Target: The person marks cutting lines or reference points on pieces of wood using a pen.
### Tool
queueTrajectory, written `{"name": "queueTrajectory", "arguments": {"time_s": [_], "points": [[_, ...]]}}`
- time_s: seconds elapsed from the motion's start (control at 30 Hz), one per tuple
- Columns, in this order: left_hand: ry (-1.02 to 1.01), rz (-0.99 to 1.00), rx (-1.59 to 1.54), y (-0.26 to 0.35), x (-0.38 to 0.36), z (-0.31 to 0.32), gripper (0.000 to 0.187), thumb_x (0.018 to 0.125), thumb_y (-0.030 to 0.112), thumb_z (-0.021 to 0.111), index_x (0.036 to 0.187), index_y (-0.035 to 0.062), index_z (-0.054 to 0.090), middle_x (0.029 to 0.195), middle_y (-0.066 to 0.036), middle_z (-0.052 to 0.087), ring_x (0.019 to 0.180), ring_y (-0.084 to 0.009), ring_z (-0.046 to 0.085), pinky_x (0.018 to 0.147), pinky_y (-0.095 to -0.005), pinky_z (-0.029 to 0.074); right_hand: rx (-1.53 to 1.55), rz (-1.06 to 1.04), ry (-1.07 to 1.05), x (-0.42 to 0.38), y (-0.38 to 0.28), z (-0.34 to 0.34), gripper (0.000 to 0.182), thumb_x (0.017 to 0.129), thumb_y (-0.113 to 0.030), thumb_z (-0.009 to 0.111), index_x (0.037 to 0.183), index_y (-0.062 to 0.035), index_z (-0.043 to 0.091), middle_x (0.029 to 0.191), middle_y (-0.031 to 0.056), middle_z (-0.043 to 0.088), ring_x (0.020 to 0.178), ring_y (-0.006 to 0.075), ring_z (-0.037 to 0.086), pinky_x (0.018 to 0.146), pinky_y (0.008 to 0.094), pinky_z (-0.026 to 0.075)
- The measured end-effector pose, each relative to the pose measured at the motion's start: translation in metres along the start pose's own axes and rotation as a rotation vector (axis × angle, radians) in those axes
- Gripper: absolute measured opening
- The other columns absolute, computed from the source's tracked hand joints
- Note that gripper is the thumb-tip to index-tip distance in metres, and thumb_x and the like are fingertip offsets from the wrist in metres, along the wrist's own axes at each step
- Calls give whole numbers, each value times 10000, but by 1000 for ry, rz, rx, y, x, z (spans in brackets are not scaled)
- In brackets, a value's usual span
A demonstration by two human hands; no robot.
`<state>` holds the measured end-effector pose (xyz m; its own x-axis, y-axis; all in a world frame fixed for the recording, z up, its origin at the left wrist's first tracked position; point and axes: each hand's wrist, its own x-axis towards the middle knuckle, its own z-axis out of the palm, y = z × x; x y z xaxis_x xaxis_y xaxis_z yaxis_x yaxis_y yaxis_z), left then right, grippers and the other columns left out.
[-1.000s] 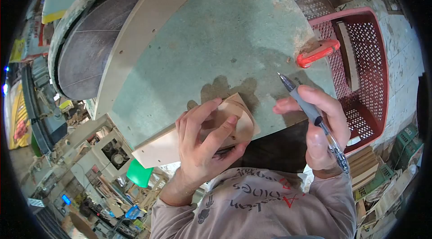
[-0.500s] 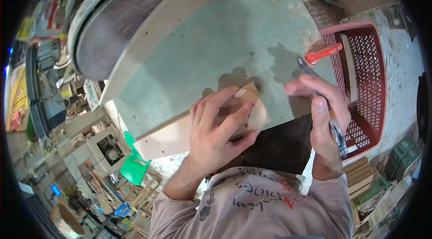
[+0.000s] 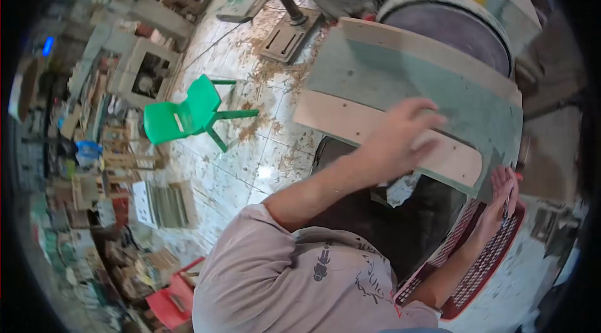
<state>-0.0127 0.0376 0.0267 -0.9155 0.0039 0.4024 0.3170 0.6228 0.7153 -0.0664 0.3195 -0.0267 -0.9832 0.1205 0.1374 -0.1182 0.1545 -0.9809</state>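
Note:
A long pale wooden board with a rounded right end and small dark holes lies along the near edge of the green-grey table. Over its middle is my left hand, slightly blurred, fingers apart and nothing gripped; whether it touches the board I cannot tell. My right hand is at the table's right corner, its fingers stretched upward, with a dark pen held against the palm. Behind the board, a pale wooden strip runs in front of a large dark disc.
A red perforated basket stands below the table's right corner. On the littered tile floor to the left is a green chair, with a red chair lower down. A machine base stands behind. Wood pieces crowd the far left.
The view has swung left, showing more floor and the green chair. My left hand has come off the board's rounded end and opened. My right hand's fingers have straightened, the pen still in it.

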Motion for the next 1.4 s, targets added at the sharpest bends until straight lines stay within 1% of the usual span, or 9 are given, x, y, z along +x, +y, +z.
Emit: {"name": "queueTrajectory", "arguments": {"time_s": [0.2,0.33,0.57,0.63,0.73,0.87,0.97,1.03,1.4], "points": [[394,-387,-104,-56,-58,-111,240,923,142,576,1110,9,648,968,-126,635,907,-215,614,804,-310,467,-82,-52,-110,4,11,-10,440,1032,-294,388,1307,43,450,1244,232,552,1175,290,537,1038,391,391],[341,-487,-25,-99,-91,-132,269,928,176,566,1091,-17,657,894,-120,679,812,-166,615,735,-288,474,-190,-83,-139,4,14,-10,389,1012,-240,456,1298,23,473,1232,198,563,1171,267,535,1041,365,380],[224,-494,-133,-110,-104,-130,267,909,176,583,1066,-20,674,916,-144,679,832,-169,619,745,-302,476,-392,-150,-113,-9,-11,7,323,941,-215,586,1169,14,594,1184,117,580,1124,221,527,997,326,375],[248,-483,-159,-111,-105,-127,301,879,236,586,1041,4,689,911,-192,652,828,-310,626,753,-371,481,-432,-157,-96,-12,-17,14,332,928,-218,607,1166,15,595,1183,118,581,1120,220,527,990,325,377],[217,-483,-112,-104,-104,-132,296,882,192,600,1084,-12,672,907,-141,665,822,-203,613,751,-311,468,-257,-73,-70,-14,-15,16,304,895,-160,653,1137,15,598,1041,69,593,962,155,556,900,284,416],[292,-492,-180,-114,-108,-125,311,872,208,610,1085,-9,674,864,-134,653,789,-202,602,722,-316,462,-226,-38,-98,-12,-15,14,334,874,-167,684,1143,11,597,1063,72,594,980,152,556,911,287,415],[279,-510,-182,-113,-106,-128,308,850,240,616,1032,3,692,859,-191,635,791,-295,621,731,-366,479,-207,1,-103,-12,-15,14,355,887,-173,664,1171,24,587,1195,105,540,1099,195,522,982,316,389],[247,-497,-197,-114,-106,-129,303,865,221,625,1052,-8,690,853,-133,649,780,-192,599,718,-313,458,-199,-12,-107,-15,-21,20,351,885,-171,665,1154,40,586,1172,94,529,1116,190,496,995,315,369],[252,-487,-288,-122,-108,-129,298,848,201,636,1016,-39,689,833,-147,666,767,-190,622,722,-307,481,-250,-19,-81,-12,-13,18,324,872,-177,675,1117,22,601,1102,83,556,1020,191,536,928,310,412]]}}
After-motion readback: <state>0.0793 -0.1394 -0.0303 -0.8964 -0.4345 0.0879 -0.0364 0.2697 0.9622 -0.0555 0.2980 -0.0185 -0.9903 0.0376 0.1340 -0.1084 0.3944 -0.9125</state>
